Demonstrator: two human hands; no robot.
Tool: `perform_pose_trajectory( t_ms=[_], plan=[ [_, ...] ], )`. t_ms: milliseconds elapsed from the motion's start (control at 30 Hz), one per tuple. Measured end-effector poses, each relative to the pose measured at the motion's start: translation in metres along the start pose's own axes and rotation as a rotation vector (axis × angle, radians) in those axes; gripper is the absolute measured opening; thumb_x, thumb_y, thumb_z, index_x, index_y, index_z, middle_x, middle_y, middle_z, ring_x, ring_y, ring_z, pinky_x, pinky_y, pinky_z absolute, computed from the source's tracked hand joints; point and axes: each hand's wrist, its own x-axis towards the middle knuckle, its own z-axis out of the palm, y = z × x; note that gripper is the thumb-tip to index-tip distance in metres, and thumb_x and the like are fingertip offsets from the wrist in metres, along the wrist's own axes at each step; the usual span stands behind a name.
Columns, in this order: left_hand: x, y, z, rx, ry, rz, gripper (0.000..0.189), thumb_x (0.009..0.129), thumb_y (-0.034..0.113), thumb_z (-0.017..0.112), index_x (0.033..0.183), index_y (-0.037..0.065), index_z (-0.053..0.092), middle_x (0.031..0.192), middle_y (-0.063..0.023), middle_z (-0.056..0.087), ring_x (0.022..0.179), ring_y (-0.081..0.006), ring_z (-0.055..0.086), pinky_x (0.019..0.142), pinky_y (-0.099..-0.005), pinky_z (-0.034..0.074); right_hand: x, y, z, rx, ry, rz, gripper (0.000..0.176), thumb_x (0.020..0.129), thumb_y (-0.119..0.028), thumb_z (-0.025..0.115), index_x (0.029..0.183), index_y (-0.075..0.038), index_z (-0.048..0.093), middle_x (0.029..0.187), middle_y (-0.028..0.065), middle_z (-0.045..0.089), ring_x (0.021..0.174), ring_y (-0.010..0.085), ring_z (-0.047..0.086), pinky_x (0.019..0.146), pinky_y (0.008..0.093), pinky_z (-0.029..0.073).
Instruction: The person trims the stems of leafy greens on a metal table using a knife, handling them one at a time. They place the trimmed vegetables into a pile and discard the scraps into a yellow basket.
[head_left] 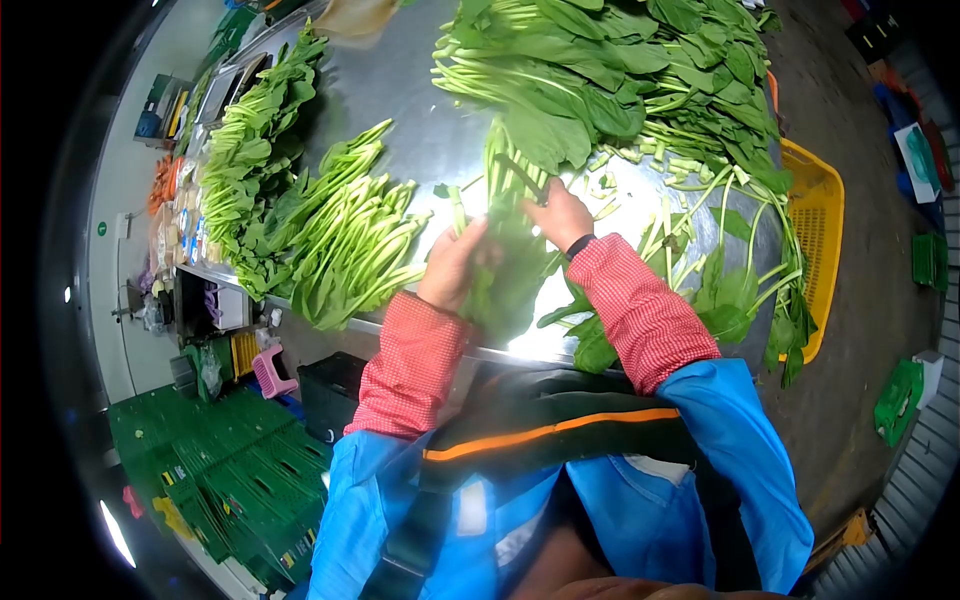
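My left hand [452,265] is closed around a bunch of leafy greens [505,285], whose leaves are blurred and hang toward the table's near edge. The bunch's pale stalks point away from me. In my right hand [562,215] is a knife [522,180], its dark blade lying across the stalks. A short piece of stalk [458,210] shows just above my left fingers. Cut stalk ends [605,185] and loose leaves [735,285] are scattered to the right of my right hand.
A large heap of greens [610,70] covers the metal table's [395,85] far right. Bunches with aligned stalks [350,225] lie at left, beside another row [245,160]. A yellow basket [825,230] stands off the right edge. Green crates [220,470] and a pink stool [272,372] are below left.
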Motion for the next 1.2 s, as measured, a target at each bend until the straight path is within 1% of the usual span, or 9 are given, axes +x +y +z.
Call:
perform_pose_trajectory(
  t_ms=[300, 333, 367, 433, 533, 767, 900, 1033, 1200],
  plan=[
    [0.008, 0.016, 0.037, 0.179, 0.087, 0.013, 0.023, 0.088, 0.017, 0.065, 0.104, 0.001, 0.062, 0.083, -0.0026, 0.064, 0.072, -0.0095, 0.058, 0.066, -0.0239, 0.046, -0.048, 0.021, -0.037, 0.28, 0.071, -0.131, 0.036, 0.075, -0.023, 0.065, 0.096, 0.003, 0.053, 0.08, 0.0186, 0.059, 0.075, 0.03, 0.06, 0.069, 0.0384, 0.048],
    [0.014, 0.013, 0.043, 0.203, 0.09, 0.022, 0.022, 0.088, 0.016, 0.065, 0.104, 0.001, 0.062, 0.083, -0.0024, 0.063, 0.072, -0.0091, 0.058, 0.066, -0.0239, 0.046, -0.056, 0.022, -0.036, 0.32, 0.149, -0.18, 0.026, 0.075, -0.018, 0.064, 0.086, 0.001, 0.049, 0.066, 0.0053, 0.048, 0.061, 0.0145, 0.046, 0.059, 0.0307, 0.042],
    [0.02, 0.008, 0.049, 0.228, 0.093, 0.03, 0.021, 0.088, 0.015, 0.065, 0.103, 0.0, 0.063, 0.083, -0.0022, 0.063, 0.072, -0.0088, 0.057, 0.066, -0.0239, 0.046, -0.065, 0.025, -0.043, 0.355, 0.044, -0.13, 0.037, 0.077, -0.021, 0.065, 0.099, 0.004, 0.049, 0.082, 0.0195, 0.058, 0.076, 0.0311, 0.059, 0.07, 0.0397, 0.047],
    [0.029, 0.0, 0.06, 0.218, 0.13, 0.078, 0.023, 0.088, 0.016, 0.065, 0.103, 0.0, 0.064, 0.084, -0.0008, 0.063, 0.072, -0.008, 0.057, 0.065, -0.023, 0.046, -0.078, 0.036, -0.04, 0.325, 0.109, -0.199, 0.038, 0.078, -0.024, 0.065, 0.102, 0.001, 0.048, 0.082, 0.0197, 0.059, 0.077, 0.0352, 0.06, 0.07, 0.0415, 0.048],
    [0.04, -0.012, 0.077, 0.221, 0.176, 0.142, 0.025, 0.088, 0.018, 0.065, 0.105, 0.0, 0.063, 0.085, -0.001, 0.064, 0.072, -0.0083, 0.058, 0.065, -0.0239, 0.048, -0.089, 0.041, -0.039, 0.335, 0.22, -0.235, 0.027, 0.077, -0.014, 0.066, 0.092, -0.001, 0.048, 0.067, 0.0057, 0.053, 0.057, 0.0145, 0.05, 0.054, 0.0303, 0.042],
    [0.043, -0.002, 0.122, 0.476, 0.014, 0.224, 0.039, 0.086, 0.018, 0.067, 0.117, -0.002, 0.057, 0.094, -0.0057, 0.065, 0.078, -0.0118, 0.061, 0.068, -0.0259, 0.051, -0.112, 0.034, -0.056, 0.186, 0.172, -0.266, 0.031, 0.079, -0.02, 0.07, 0.094, -0.003, 0.049, 0.062, 0.0093, 0.054, 0.055, 0.0232, 0.056, 0.054, 0.0346, 0.045],
    [0.041, -0.005, 0.118, 0.254, -0.09, 0.109, 0.04, 0.088, 0.018, 0.065, 0.121, -0.001, 0.054, 0.099, -0.0062, 0.065, 0.082, -0.0123, 0.062, 0.071, -0.0264, 0.051, -0.101, 0.056, -0.097, 0.499, 0.197, -0.232, 0.021, 0.089, -0.024, 0.059, 0.091, -0.003, 0.064, 0.076, 0.0162, 0.064, 0.069, 0.031, 0.064, 0.063, 0.0347, 0.05],
    [0.02, 0.008, 0.132, 0.167, -0.165, -0.027, 0.039, 0.089, 0.018, 0.064, 0.122, 0.001, 0.054, 0.098, -0.0045, 0.065, 0.081, -0.012, 0.062, 0.072, -0.026, 0.051, -0.095, 0.042, -0.157, -0.018, 0.593, -0.553, 0.01, 0.085, -0.017, 0.062, 0.087, -0.007, 0.065, 0.078, 0.0081, 0.064, 0.07, 0.0265, 0.063, 0.061, 0.0343, 0.049],
    [0.01, 0.009, 0.141, 0.152, -0.3, 0.014, 0.052, 0.086, 0.018, 0.066, 0.132, 0.002, 0.048, 0.107, -0.0022, 0.061, 0.095, -0.0114, 0.057, 0.086, -0.0277, 0.046, -0.066, 0.091, -0.162, -0.299, 0.509, -0.508, 0.012, 0.084, -0.019, 0.061, 0.088, -0.008, 0.062, 0.079, 0.011, 0.064, 0.069, 0.0312, 0.062, 0.06, 0.0396, 0.049]
  ],
)
